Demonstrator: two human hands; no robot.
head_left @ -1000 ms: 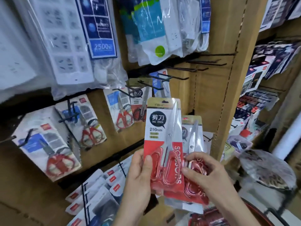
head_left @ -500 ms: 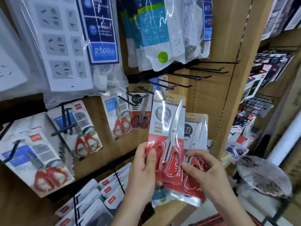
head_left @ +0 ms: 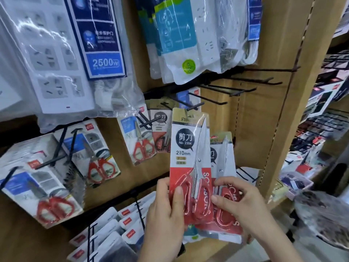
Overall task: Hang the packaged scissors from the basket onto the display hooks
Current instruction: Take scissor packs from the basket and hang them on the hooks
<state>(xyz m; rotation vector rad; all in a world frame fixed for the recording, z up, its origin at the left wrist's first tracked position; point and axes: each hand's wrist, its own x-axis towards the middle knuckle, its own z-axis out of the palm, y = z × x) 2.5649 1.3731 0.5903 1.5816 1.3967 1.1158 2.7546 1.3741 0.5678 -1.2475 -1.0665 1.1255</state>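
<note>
My left hand point(head_left: 166, 210) grips the bottom of a red-and-white scissors pack point(head_left: 187, 148) marked No. 2304, held upright. Its gold top edge sits just below the tip of a black display hook point(head_left: 195, 105). My right hand point(head_left: 239, 203) holds a second scissors pack point(head_left: 223, 167) just behind and to the right, thumb on the front pack's red handles. A further pack edge shows beneath them. An identical pack point(head_left: 159, 127) hangs on the hook to the left. The basket is out of view.
Several bare black hooks point(head_left: 245, 87) jut from the cardboard wall at upper right. Power-strip bags point(head_left: 79, 59) hang above. Blue-carded orange-handled scissors point(head_left: 139, 140) fill hooks at left. A wooden shelf upright point(head_left: 294, 103) stands to the right, more goods beyond it.
Both hands have lifted the packs upward, bringing the front pack's top close under the hook tip. The view has moved nearer to the wall.
</note>
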